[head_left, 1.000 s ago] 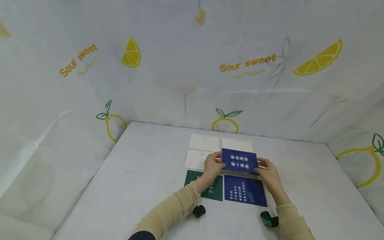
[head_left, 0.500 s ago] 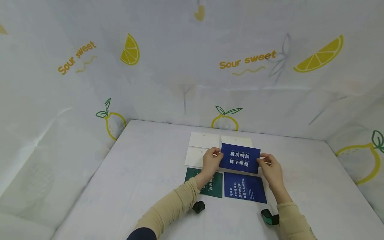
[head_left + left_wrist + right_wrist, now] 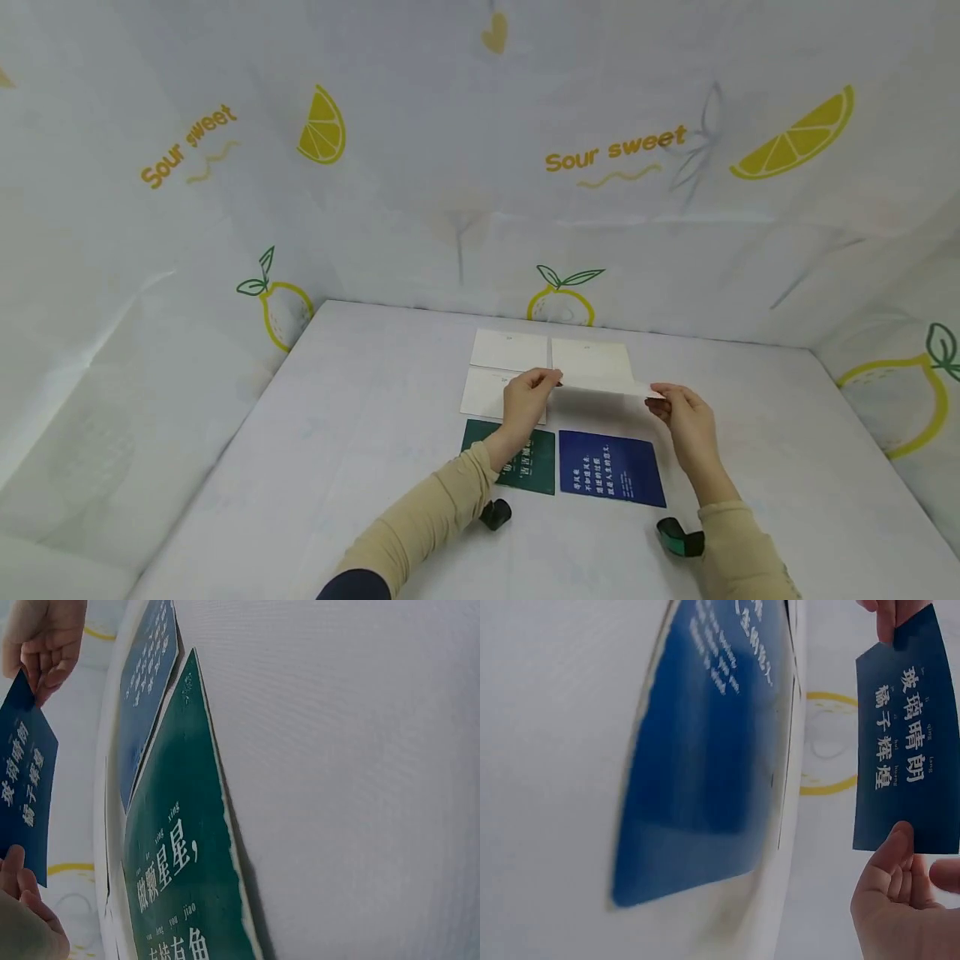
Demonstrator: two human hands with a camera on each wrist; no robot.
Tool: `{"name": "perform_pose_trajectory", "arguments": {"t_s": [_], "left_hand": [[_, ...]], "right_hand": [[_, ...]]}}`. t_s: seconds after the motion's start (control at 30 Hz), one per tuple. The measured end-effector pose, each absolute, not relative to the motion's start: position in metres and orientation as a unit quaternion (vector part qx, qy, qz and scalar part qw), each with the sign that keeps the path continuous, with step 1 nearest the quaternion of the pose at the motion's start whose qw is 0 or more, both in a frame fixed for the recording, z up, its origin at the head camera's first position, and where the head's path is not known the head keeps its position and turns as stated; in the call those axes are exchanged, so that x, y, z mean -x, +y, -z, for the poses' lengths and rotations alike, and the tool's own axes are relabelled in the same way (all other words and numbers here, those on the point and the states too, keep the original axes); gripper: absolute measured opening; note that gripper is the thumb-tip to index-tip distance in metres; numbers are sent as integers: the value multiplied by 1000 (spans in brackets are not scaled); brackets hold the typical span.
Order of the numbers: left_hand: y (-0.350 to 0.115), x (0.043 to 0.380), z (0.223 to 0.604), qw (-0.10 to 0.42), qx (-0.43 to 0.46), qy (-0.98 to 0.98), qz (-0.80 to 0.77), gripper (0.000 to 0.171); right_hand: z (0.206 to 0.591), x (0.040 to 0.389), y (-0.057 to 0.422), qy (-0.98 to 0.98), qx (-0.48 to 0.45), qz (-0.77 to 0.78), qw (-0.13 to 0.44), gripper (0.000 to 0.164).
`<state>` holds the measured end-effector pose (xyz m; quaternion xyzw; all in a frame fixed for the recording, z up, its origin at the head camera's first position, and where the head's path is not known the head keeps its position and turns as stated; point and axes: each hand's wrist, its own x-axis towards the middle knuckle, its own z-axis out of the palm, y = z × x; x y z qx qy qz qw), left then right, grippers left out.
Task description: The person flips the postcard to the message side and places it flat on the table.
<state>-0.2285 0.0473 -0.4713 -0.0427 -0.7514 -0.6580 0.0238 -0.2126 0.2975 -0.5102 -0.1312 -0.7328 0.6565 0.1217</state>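
Both hands hold one card [image 3: 609, 386] above the table, pinching it at opposite ends. Its white side shows from the head; in the right wrist view its blue face [image 3: 904, 750] bears white characters. The left hand [image 3: 523, 407] grips the left end and the right hand [image 3: 692, 423] the right end. Beneath and nearer the person lie a green card [image 3: 536, 471] and a blue card [image 3: 611, 468], both printed in white. Farther back are white cards: one at back left [image 3: 510, 349], one at back right [image 3: 591, 358], and one at front left [image 3: 487, 393], partly covered by the left hand.
A white-covered table [image 3: 337, 442] meets a white backdrop [image 3: 420, 167] printed with lemons and lettering. Near each forearm shows a small black object: one on the left [image 3: 496, 514], another with a green patch on the right [image 3: 679, 539].
The held card has been raised and tipped over, so its blue face, earlier toward the head camera, gives way to its white side. Both hands stay at its ends; the other cards lie as before.
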Motion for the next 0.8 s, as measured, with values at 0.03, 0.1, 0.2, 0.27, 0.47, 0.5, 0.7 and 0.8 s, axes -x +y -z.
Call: {"name": "perform_pose_trajectory", "arguments": {"t_s": [0.03, 0.1, 0.2, 0.27, 0.47, 0.5, 0.7, 0.8], "left_hand": [[47, 229, 472, 18, 43, -755, 654, 24], [46, 230, 473, 3, 49, -762, 646, 22], [45, 232, 476, -27, 62, -768, 637, 21], [46, 235, 479, -39, 74, -777, 624, 20], [53, 243, 483, -23, 117, -852, 511, 23], [54, 244, 483, -15, 127, -867, 482, 24], [59, 243, 481, 19, 168, -924, 344, 23], [61, 241, 481, 22, 171, -935, 309, 22]], "right_hand": [[507, 210, 298, -730, 124, -662, 111, 34], [500, 205, 297, -742, 130, -651, 100, 33], [491, 199, 292, -777, 152, -605, 86, 33], [483, 196, 287, -815, 164, -551, 76, 36], [466, 191, 274, -911, 134, -390, 29, 47], [466, 191, 273, -921, 123, -370, 20, 47], [463, 195, 277, -946, 74, -314, -12, 45], [462, 198, 277, -951, 63, -299, -37, 44]]}}
